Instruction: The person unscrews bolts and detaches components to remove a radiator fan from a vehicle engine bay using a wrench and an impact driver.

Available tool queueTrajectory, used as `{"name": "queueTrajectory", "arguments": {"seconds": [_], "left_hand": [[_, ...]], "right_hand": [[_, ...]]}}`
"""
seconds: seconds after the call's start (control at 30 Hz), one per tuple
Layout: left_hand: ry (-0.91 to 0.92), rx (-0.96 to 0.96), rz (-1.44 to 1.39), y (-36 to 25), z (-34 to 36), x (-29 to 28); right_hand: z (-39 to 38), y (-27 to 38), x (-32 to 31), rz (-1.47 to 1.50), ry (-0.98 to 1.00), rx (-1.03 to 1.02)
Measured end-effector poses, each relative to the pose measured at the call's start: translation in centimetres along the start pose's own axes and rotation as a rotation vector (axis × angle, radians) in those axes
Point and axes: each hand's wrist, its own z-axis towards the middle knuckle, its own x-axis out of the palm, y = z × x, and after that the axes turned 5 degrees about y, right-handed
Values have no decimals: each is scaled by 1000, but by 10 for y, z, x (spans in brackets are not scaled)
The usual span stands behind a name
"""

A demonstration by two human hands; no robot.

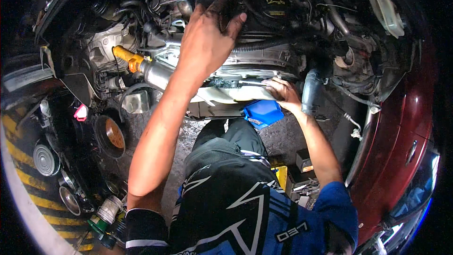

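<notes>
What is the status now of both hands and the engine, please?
Left hand gripping top of engine. Right hand flat on white part at the engine's lower edge. Blue container right below it.

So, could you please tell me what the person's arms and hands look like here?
Both forearms are bare, with no gloves on the left hand or right hand. The short blue and black sleeves carry white angular stripes; the left cuff has a white band.
</notes>
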Motion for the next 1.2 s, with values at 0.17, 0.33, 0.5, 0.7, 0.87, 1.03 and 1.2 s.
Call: {"name": "queueTrajectory", "arguments": {"seconds": [0.17, 0.33, 0.5, 0.7, 0.87, 1.03, 1.2], "left_hand": [[28, -30, -178, -6, -9, -14], [-72, -53, -63, -8, -32, -21], [-278, 34, -11, -14, -74, -38], [-225, 27, -75, -24, -139, -49], [-236, 8, -124, -11, -176, -36], [-215, 40, -143, -11, -196, -37], [-281, -6, -191, -10, -209, -45]], "right_hand": [[-1, 4, -5, 81, -28, -22], [-11, -12, 11, 134, -141, -71], [-17, -33, 30, 41, -230, 69], [1, -5, 20, -200, -128, -59], [15, 11, 22, -324, -288, -110], [11, 19, 19, -426, -423, -203], [-5, 23, 13, -227, -595, -198]]}}
